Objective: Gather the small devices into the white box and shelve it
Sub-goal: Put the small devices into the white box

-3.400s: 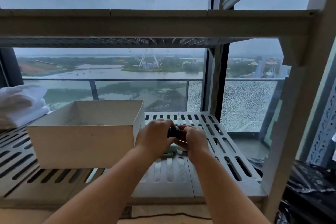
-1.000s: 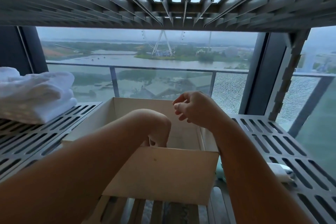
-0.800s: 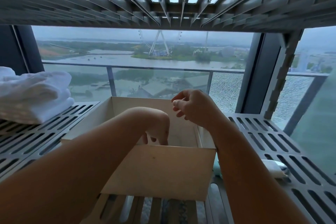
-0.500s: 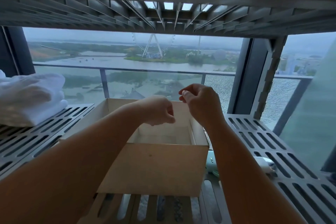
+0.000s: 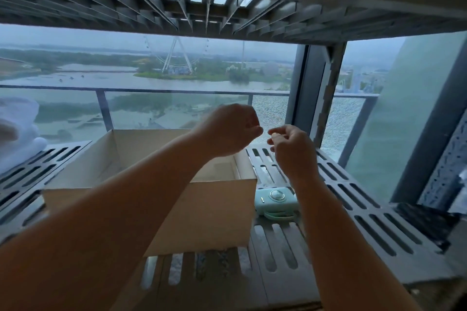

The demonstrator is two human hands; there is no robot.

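Left hand [image 5: 230, 131] and right hand [image 5: 293, 151] loosely curled, empty, above white box [image 5: 202, 212]; mint-green device [image 5: 275, 201] on shelf [image 5: 366, 219] beside box

Both loosely curled: left hand [image 5: 231, 131] above white box's [image 5: 202, 212] right rim, right hand [image 5: 293, 149] beside it over slatted shelf [image 5: 366, 212]. Mint-green device [image 5: 275, 201] touching box's right wall.

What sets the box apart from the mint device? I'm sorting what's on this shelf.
The box is big, open-topped and off-white; the device is small, closed and mint with a round dome. The box sits left, the device against its right side. Both rest on the slotted shelf.
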